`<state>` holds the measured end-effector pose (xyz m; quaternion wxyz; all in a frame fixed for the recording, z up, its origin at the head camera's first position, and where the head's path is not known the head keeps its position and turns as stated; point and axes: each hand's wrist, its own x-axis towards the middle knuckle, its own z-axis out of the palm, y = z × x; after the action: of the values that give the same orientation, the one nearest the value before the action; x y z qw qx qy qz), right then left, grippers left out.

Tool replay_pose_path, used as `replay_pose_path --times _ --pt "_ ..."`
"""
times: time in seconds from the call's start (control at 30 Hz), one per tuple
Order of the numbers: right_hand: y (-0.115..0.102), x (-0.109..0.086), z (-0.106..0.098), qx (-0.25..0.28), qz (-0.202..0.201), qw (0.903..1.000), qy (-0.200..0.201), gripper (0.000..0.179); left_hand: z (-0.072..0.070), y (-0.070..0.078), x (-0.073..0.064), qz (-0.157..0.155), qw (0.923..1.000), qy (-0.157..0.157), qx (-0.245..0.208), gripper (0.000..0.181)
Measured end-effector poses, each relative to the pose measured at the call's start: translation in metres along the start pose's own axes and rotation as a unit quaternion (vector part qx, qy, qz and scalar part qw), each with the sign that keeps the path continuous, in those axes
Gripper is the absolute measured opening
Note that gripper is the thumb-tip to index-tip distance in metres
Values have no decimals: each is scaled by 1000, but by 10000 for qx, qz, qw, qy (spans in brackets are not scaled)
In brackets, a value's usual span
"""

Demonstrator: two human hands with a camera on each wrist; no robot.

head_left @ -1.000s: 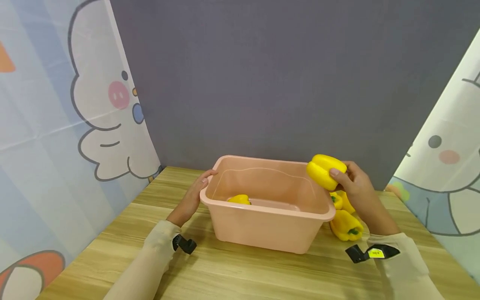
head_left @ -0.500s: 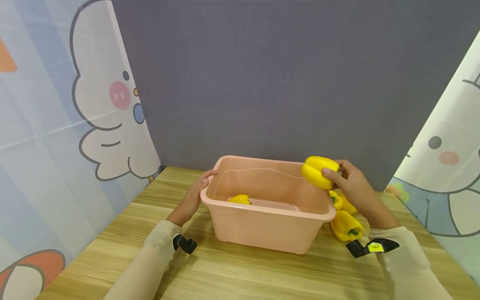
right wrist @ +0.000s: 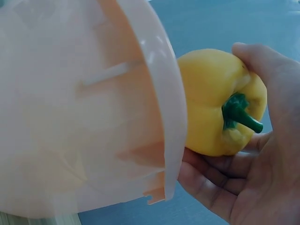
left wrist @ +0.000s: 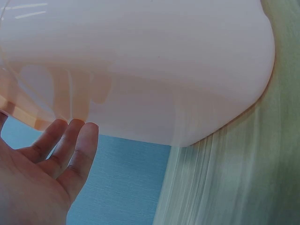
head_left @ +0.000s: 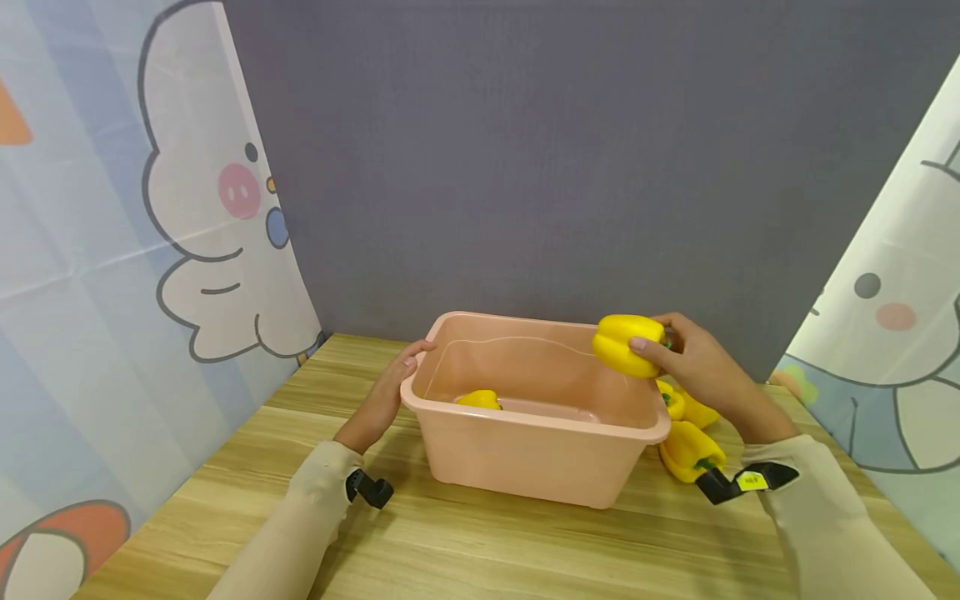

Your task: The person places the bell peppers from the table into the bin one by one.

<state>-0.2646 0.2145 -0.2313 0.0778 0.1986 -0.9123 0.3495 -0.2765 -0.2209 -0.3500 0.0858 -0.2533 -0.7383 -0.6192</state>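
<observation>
My right hand point(head_left: 697, 364) grips a yellow bell pepper point(head_left: 628, 343) above the right end of a pink plastic tub point(head_left: 525, 454). In the right wrist view the thumb lies along one side of that pepper point(right wrist: 208, 98), its green stem facing the palm; the tub's rim point(right wrist: 176, 117) covers its far end. At the tub's left end my left hand point(head_left: 384, 398) holds the rim, and the left wrist view has several fingertips point(left wrist: 86, 136) against the outer wall. Low inside the tub, another yellow pepper point(head_left: 480, 399) lies toward the left.
Several more yellow peppers point(head_left: 692, 452) lie on the wooden table point(head_left: 480, 546) just right of the tub, partly hidden by the tub and my right arm. A dark grey panel point(head_left: 540, 167) stands behind the tub, with cartoon-printed curtains point(head_left: 82, 333) at both sides.
My right hand has moved a little left with the pepper, carrying it farther over the tub's right end. The left hand and the tub have stayed in place.
</observation>
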Motion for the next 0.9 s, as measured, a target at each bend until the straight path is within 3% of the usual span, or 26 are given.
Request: replay_pose_path --times 0.9 --pt "-15 22 -10 -633 -289 9916 -1094 61 0 -1 0 22 10000 57 3 52"
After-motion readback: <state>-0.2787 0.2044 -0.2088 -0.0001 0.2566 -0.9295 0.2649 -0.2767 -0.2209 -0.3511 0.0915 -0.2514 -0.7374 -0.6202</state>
